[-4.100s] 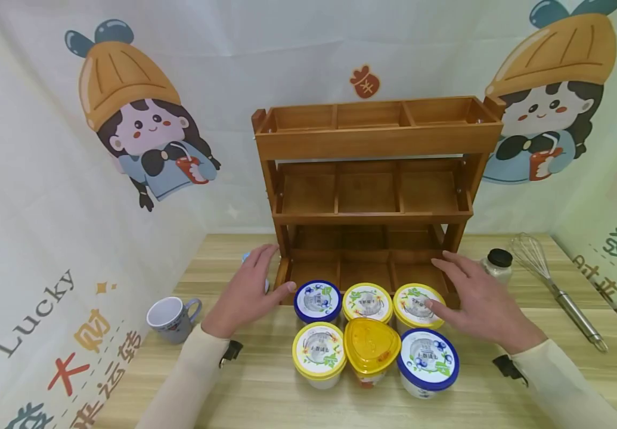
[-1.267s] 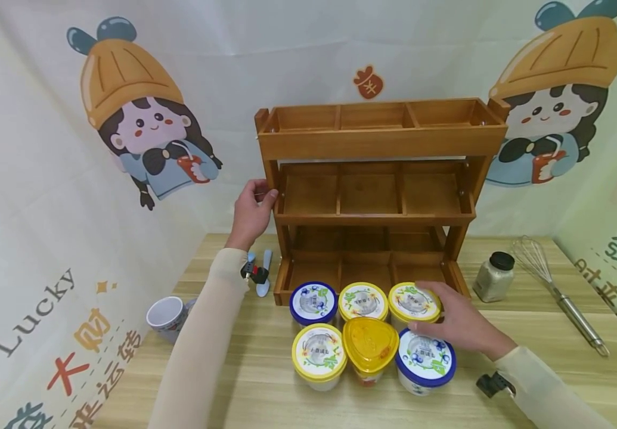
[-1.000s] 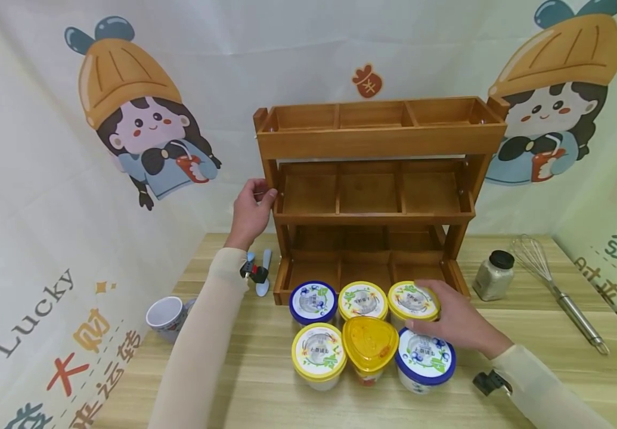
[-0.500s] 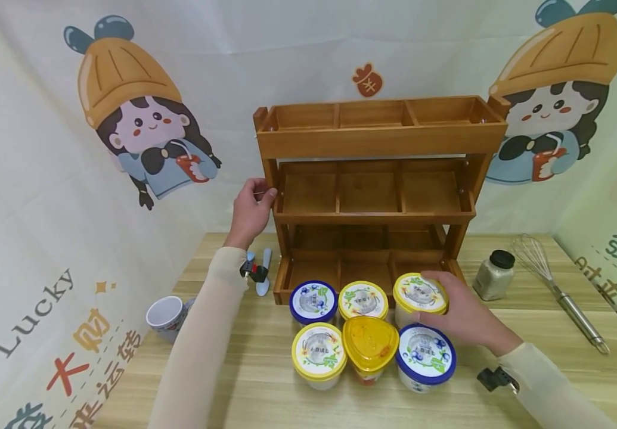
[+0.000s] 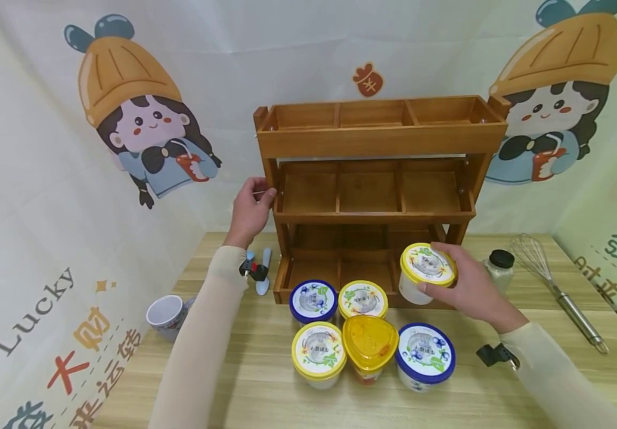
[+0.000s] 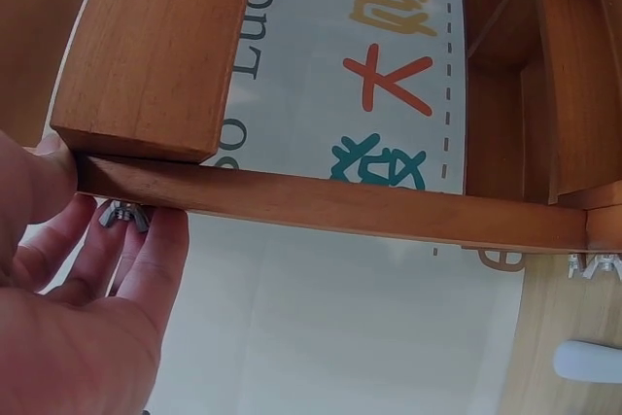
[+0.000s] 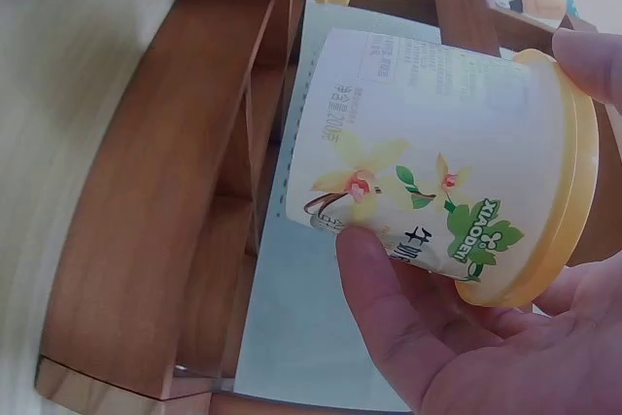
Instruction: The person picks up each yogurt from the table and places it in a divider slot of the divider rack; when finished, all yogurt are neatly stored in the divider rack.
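Note:
My right hand [image 5: 471, 286] grips a white tub with a yellow lid [image 5: 427, 265], raised off the table in front of the lowest tier's right compartment. In the right wrist view the tub [image 7: 418, 143] shows printed flowers and a green leaf logo. With thumb and fingers on either side, my left hand [image 5: 251, 211] holds the left side post of the wooden three-tier rack [image 5: 378, 143]. A wing nut [image 6: 124, 213] sits beside those fingers. Before the rack stand blue-lidded tubs [image 5: 425, 354], more yellow-lidded tubs [image 5: 319, 351] and a cup with an amber rounded-triangle lid [image 5: 369, 342].
Left on the table are a mug [image 5: 166, 316], partly behind the left sleeve, and a pale blue spoon [image 5: 264, 277]. At right lie a whisk [image 5: 560, 292] and a black-capped jar [image 5: 500, 268], partly hidden by the right hand. A printed cloth hangs behind.
My right hand has taken hold of the back right yellow-lidded tub and lifted it up toward the rack. The left hand has moved from the tubs' left side to the rack's post and stays there.

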`<action>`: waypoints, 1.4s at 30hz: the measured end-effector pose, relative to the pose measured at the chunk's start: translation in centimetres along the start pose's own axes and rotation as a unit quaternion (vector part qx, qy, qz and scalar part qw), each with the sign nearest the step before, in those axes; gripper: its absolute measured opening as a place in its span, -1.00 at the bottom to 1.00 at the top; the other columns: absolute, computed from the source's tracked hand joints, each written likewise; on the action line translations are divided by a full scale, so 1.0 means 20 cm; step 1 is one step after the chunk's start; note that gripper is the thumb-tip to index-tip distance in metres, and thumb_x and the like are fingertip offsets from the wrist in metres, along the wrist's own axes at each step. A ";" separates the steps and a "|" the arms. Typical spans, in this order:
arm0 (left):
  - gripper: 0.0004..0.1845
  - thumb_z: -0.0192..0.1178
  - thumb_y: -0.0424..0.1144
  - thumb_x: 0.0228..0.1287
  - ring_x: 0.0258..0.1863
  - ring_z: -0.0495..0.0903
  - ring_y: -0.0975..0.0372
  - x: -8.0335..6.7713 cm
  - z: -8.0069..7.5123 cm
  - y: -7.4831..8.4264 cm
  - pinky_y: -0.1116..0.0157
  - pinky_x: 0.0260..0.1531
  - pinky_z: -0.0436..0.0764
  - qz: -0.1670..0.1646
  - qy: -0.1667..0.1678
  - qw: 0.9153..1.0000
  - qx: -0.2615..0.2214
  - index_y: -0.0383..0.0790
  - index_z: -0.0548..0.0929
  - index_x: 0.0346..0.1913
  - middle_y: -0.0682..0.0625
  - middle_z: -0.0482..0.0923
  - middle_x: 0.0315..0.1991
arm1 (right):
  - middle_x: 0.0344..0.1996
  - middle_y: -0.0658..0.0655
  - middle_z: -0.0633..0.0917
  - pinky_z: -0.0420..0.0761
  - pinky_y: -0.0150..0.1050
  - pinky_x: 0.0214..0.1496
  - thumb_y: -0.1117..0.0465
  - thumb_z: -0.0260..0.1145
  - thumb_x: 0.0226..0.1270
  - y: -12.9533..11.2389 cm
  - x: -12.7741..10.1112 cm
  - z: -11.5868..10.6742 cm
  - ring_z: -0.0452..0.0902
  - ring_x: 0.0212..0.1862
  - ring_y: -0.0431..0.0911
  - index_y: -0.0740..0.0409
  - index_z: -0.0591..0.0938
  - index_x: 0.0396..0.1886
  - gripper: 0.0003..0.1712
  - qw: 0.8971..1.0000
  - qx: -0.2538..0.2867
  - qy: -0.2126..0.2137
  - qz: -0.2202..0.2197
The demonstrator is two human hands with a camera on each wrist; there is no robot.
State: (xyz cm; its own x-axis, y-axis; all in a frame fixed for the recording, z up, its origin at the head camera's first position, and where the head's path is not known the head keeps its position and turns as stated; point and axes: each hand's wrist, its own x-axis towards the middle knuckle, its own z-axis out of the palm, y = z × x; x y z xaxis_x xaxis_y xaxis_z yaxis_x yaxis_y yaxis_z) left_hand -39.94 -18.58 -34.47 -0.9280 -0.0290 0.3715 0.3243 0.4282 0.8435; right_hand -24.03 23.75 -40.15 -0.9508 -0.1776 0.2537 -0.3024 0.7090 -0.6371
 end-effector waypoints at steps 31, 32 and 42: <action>-0.57 0.09 -0.15 0.67 0.32 0.51 -0.05 0.01 -0.01 0.01 -0.02 0.38 0.52 -0.018 -0.013 1.000 0.014 -0.30 0.41 0.40 -0.22 0.51 0.32 | 0.42 0.54 0.40 0.43 0.42 0.40 -0.02 0.60 0.20 0.22 0.16 0.18 0.42 0.34 0.42 0.45 0.32 0.53 0.08 0.999 -0.026 0.021 0.006; -0.57 0.10 -0.15 0.67 0.32 0.51 -0.05 0.01 -0.01 0.01 -0.02 0.38 0.52 -0.020 -0.013 1.000 0.013 -0.30 0.41 0.40 -0.22 0.51 0.32 | 0.42 0.54 0.40 0.43 0.42 0.40 -0.02 0.60 0.20 0.23 0.15 0.18 0.42 0.34 0.42 0.45 0.32 0.53 0.08 0.999 -0.026 0.020 0.007; -0.57 0.11 -0.17 0.65 0.30 0.52 -0.07 0.00 0.00 0.03 -0.03 0.39 0.51 -0.019 -0.010 1.000 0.004 -0.32 0.42 0.39 -0.24 0.52 0.30 | 0.42 0.54 0.41 0.47 0.42 0.37 -0.13 0.58 0.23 0.26 0.13 0.21 0.43 0.34 0.42 0.43 0.30 0.54 0.12 0.999 -0.038 0.009 0.010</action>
State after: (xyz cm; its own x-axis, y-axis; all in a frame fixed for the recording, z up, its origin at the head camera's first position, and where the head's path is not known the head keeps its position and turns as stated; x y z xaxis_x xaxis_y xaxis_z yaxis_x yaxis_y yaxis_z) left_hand -39.77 -18.31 -34.00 -0.9432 -0.0274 0.3310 0.2870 0.4344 0.8538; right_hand -28.34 24.12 -45.88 -0.9550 -0.1512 0.2552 -0.2771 0.7620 -0.5853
